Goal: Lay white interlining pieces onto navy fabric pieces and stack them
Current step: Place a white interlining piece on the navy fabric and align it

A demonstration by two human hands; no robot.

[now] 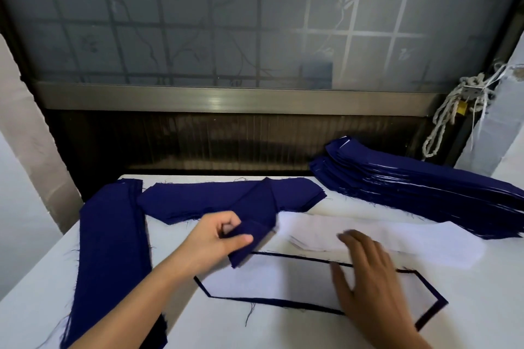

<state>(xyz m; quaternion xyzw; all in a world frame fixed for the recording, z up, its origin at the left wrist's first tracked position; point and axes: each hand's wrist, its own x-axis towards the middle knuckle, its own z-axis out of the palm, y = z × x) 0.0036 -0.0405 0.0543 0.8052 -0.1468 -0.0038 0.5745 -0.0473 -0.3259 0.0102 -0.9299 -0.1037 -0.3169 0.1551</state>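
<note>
Two hands are busy here. A navy piece (256, 218) is pinched between the thumb and curled fingers of the left hand (212, 239) at frame centre, just in front of the loose navy pile (198, 201), probably so it's ready as the next layer. The right hand (374, 280), fingers straight and spread, is laid flat on the white interlining piece (269, 278) at lower centre, likely to keep it squared on the navy underneath. Spare interlining (411, 241) is kept just beside it. A tall navy stack (425, 187) is parked at the upper right of the bench (482, 320).
</note>
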